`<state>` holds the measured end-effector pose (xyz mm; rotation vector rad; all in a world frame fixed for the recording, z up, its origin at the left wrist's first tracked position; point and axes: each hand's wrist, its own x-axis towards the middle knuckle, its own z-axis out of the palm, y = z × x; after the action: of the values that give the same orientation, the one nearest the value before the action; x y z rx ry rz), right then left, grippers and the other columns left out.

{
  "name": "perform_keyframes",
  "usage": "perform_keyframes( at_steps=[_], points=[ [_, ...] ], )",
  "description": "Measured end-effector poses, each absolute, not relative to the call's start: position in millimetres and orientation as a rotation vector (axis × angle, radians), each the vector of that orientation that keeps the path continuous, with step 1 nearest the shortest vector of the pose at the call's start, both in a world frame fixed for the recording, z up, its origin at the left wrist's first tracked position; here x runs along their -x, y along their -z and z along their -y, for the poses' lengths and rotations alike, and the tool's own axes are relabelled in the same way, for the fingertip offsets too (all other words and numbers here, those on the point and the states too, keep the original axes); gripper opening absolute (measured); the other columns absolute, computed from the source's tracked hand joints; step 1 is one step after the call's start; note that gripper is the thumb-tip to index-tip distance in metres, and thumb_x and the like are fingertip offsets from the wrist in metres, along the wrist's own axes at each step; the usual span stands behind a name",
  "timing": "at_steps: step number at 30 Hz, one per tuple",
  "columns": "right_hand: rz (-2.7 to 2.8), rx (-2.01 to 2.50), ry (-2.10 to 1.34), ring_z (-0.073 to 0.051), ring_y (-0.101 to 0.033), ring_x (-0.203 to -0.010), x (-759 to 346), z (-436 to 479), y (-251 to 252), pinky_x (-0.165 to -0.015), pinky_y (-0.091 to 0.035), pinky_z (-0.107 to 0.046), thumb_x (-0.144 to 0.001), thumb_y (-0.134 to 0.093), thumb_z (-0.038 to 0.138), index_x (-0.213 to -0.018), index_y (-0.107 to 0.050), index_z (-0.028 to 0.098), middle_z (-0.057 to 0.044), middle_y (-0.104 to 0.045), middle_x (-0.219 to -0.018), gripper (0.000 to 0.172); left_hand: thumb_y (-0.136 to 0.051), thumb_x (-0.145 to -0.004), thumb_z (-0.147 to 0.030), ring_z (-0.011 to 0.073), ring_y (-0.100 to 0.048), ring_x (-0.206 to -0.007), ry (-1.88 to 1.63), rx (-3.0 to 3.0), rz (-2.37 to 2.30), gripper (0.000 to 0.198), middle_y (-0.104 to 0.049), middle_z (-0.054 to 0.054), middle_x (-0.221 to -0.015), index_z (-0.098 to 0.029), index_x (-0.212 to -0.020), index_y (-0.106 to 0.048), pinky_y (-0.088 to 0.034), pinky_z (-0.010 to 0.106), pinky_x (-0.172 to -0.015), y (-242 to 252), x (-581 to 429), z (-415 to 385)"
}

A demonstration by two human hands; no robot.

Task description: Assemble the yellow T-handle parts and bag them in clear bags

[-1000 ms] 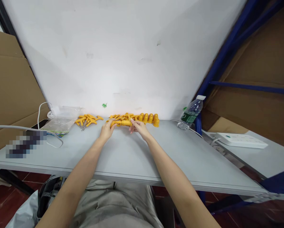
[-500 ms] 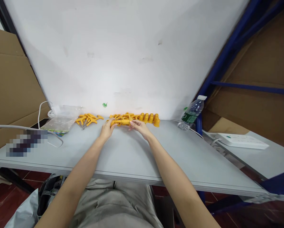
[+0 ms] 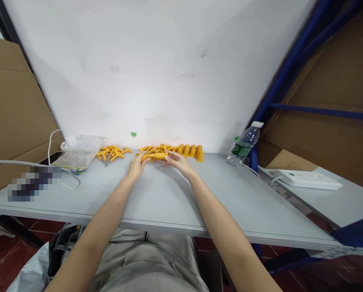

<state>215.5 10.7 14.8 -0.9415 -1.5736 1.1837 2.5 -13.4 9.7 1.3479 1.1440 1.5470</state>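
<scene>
Since a second ago, only small finger shifts at the right end of the yellow piece (image 3: 157, 156); its left end is held as before. Reads as fine adjustment at that end, nothing released. Piece is held roughly level between the two grips, over the rear of the bench (image 3: 163, 194), in front of the yellow cup-like parts (image 3: 199, 155). Left end is clasped by left grip (image 3: 135, 166); right end is met by right grip (image 3: 178, 163) fingertips, pinch cannot be confirmed.
</scene>
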Motion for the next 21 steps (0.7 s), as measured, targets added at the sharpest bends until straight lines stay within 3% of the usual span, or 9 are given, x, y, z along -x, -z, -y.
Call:
perform_keyframes(
  at_steps=[6, 9, 15, 18, 21],
  points=[
    [1.396, 0.917, -1.297, -0.025, -0.070, -0.091, -206, -5, -21, -0.085, -0.059, -0.042, -0.073, -0.078, 0.038, -0.100, -0.068, 0.021, -0.008, -0.072, -0.103, 0.034, -0.075, -0.076, -0.023, 0.0202, -0.065, -0.085, -1.464, -1.577, -1.283, 0.024, -0.066, 0.002, -0.072, -0.024, -0.099, -0.067, -0.050, 0.024, -0.078, -7, -2, 12],
    [1.331, 0.921, -1.357, -0.023, -0.070, -0.089, -204, -1, -23, -0.082, -0.060, -0.037, -0.072, -0.079, 0.036, -0.090, -0.066, 0.021, -0.006, -0.073, -0.095, 0.028, -0.071, -0.079, -0.021, 0.0202, -0.066, -0.086, -1.454, -1.709, -1.435, 0.024, -0.066, 0.002, -0.074, -0.021, -0.103, -0.067, -0.049, 0.027, -0.083, -5, -1, 10],
    [1.140, 0.868, -1.548, -0.015, -0.069, -0.066, -200, -4, -27, -0.075, -0.059, -0.030, -0.075, -0.076, 0.030, -0.083, -0.060, 0.021, -0.002, -0.071, -0.080, 0.020, -0.058, -0.089, -0.027, 0.0217, -0.064, -0.098, -1.380, -2.045, -1.553, 0.038, -0.068, 0.010, -0.113, -0.021, -0.126, -0.056, -0.049, 0.036, -0.090, 10, 2, 0],
    [1.073, 0.802, -1.487, -0.016, -0.071, -0.071, -197, -14, -31, -0.079, -0.058, -0.031, -0.074, -0.076, 0.027, -0.083, -0.056, 0.022, -0.002, -0.071, -0.084, 0.023, -0.053, -0.092, -0.038, 0.0239, -0.058, -0.115, -1.526, -2.073, -1.480, 0.055, -0.052, 0.015, -0.139, -0.022, -0.143, -0.039, -0.046, 0.040, -0.098, 17, 3, -6],
    [1.095, 0.843, -1.248, -0.019, -0.071, -0.080, -189, -29, -31, -0.080, -0.056, -0.034, -0.070, -0.077, 0.029, -0.087, -0.049, 0.024, -0.001, -0.070, -0.086, 0.033, -0.048, -0.093, -0.043, 0.0249, -0.053, -0.123, -1.673, -1.982, -1.483, 0.059, -0.048, 0.017, -0.142, -0.021, -0.145, -0.032, -0.042, 0.043, -0.103, 22, 4, -11]
  ],
)
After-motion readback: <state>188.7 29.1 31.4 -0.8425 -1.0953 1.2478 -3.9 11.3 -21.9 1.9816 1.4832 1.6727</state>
